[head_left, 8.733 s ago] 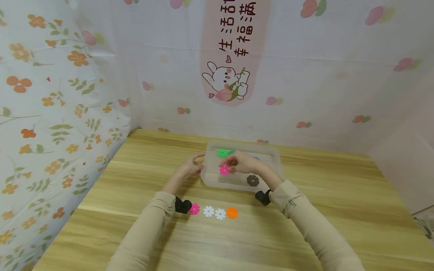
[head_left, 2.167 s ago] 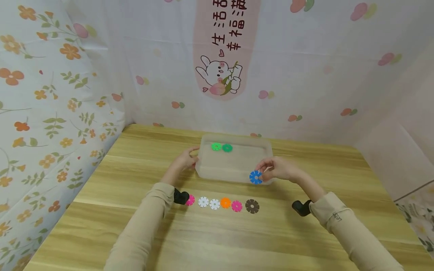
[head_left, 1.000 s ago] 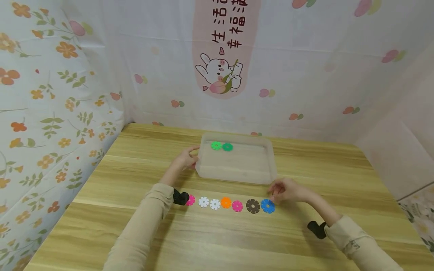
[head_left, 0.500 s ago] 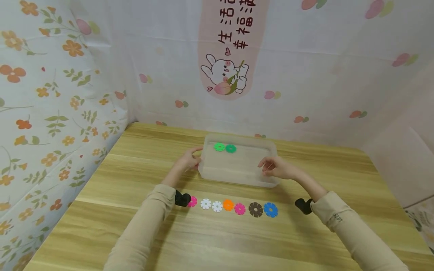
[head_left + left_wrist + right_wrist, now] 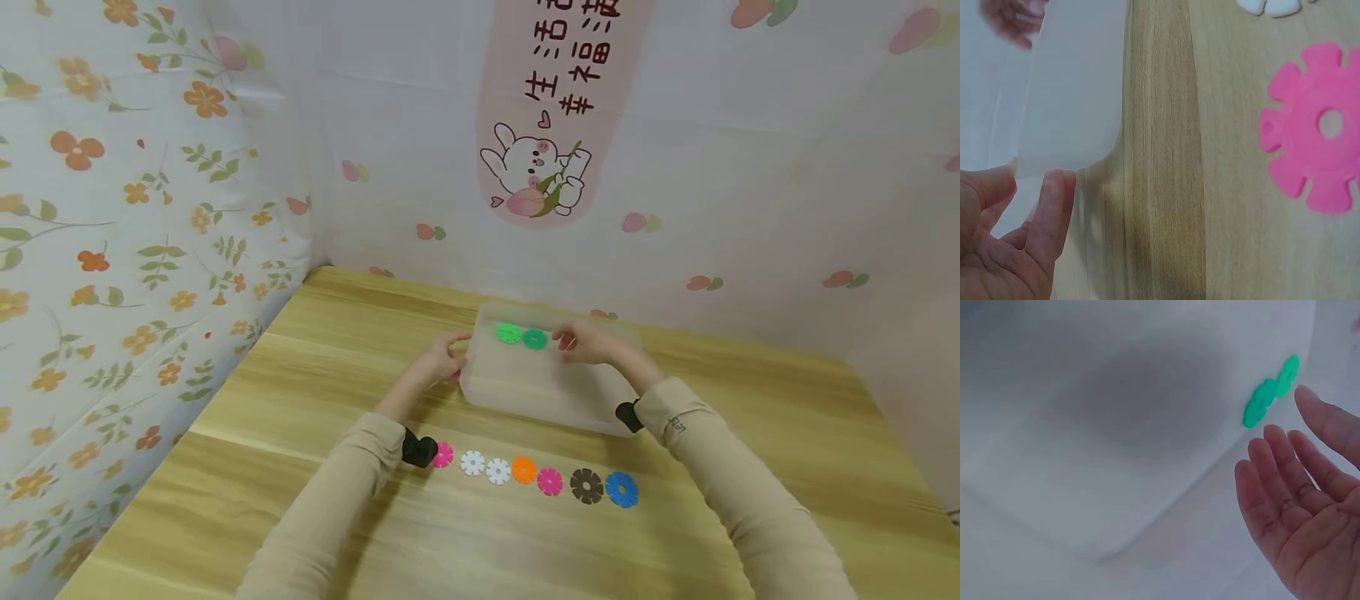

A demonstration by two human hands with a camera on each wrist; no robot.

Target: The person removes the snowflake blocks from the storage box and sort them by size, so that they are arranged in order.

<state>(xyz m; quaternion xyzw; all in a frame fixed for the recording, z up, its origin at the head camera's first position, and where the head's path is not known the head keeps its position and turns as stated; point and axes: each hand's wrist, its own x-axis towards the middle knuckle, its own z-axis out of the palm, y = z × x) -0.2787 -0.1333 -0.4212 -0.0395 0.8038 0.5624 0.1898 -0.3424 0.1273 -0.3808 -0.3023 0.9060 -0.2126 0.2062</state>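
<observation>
A translucent plastic box (image 5: 540,408) stands on the table with two notched snowflake discs inside, one light green (image 5: 509,333) and one dark green (image 5: 535,339). My left hand (image 5: 441,360) grips the box's left end; in the left wrist view its thumb lies at the rim and its fingers (image 5: 1054,212) are against the outer wall. Over the box, just right of the dark green disc, is my right hand (image 5: 588,343). Its fingers (image 5: 1260,481) are loosely bent, apart from the thumb, and hold nothing.
A row of discs lies before the box: pink (image 5: 442,454), two white ones (image 5: 472,463), orange (image 5: 523,469), pink (image 5: 550,481), brown (image 5: 587,486) and blue (image 5: 622,490). Patterned cloth (image 5: 390,167) hangs behind and left of the wooden table (image 5: 480,550).
My right hand took a pink, a brown and a blue disc from the box to the row's right end, then moved back over the box. My left hand has stayed at the box.
</observation>
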